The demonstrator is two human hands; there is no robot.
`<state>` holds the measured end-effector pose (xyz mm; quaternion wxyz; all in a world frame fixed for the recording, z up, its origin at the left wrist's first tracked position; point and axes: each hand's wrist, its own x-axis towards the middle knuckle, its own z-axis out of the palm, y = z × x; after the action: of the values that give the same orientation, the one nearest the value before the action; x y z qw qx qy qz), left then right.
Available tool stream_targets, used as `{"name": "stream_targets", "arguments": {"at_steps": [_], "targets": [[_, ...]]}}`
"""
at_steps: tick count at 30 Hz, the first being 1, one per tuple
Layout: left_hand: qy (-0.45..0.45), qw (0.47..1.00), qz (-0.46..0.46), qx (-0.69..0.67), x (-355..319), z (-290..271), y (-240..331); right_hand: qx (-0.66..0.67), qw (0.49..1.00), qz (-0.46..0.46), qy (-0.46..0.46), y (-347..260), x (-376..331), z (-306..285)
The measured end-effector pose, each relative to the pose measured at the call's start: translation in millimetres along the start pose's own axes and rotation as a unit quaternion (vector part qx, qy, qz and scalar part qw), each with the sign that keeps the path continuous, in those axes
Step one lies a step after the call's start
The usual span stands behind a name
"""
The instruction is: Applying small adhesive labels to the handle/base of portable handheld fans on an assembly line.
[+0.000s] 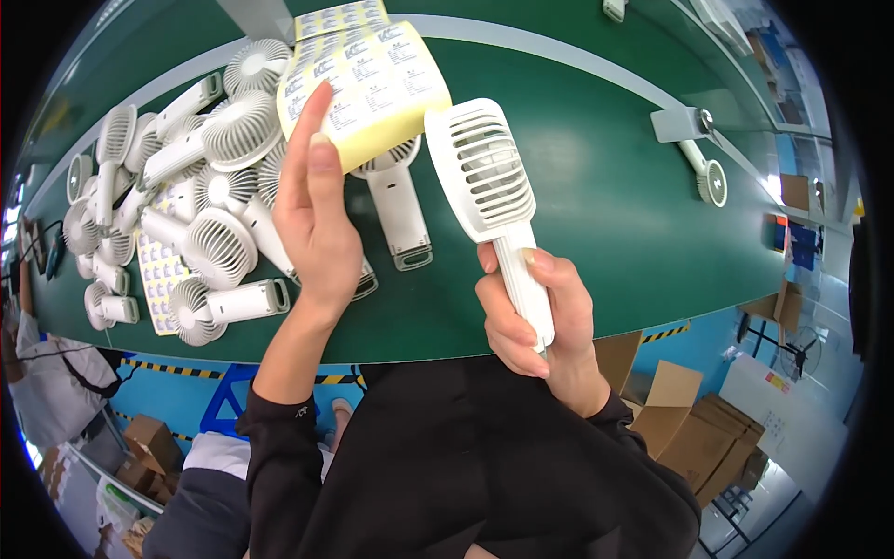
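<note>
My right hand (545, 321) grips the ribbed handle of a white handheld fan (484, 168), its slatted round head tilted up and away from me. My left hand (321, 224) reaches up with its index finger and thumb stretched out and apart. Those two fingers overlap the left edge of a curled yellow-backed sheet of printed labels (377, 79); I cannot make out a label between them. The sheet bends over part of another white fan (399, 210), whose handle points toward me.
Many white handheld fans (223, 252) lie piled at the left of the green table (605, 233). Another label sheet (160, 279) is partly under them. A small fan (712, 182) is by a metal bracket (678, 124) at the right. Cardboard boxes (703, 438) stand below the table's edge.
</note>
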<state>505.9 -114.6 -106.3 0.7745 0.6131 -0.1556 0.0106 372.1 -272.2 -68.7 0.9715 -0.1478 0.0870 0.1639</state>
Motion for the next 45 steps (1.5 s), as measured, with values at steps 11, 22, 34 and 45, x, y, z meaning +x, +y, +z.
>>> {"name": "stream_targets", "arguments": {"at_steps": [11,22,34,45], "targets": [[-0.004,0.998,-0.047,0.049,3.5,-3.5,5.7,-0.172,0.980,-0.060,0.076,-7.9,-1.5,3.3],[-0.144,0.985,-0.098,-0.012,2.4,2.5,7.3,-0.843,0.301,-0.281,0.347,-8.9,11.5,-33.7],[-0.223,0.967,-0.058,0.112,0.8,-0.3,-4.1,-0.839,0.322,-0.430,0.089,-30.7,67.3,-10.6],[-0.172,0.976,-0.076,0.110,6.7,-4.3,2.6,-0.722,0.619,-0.261,0.167,-80.1,40.0,-24.8]]}}
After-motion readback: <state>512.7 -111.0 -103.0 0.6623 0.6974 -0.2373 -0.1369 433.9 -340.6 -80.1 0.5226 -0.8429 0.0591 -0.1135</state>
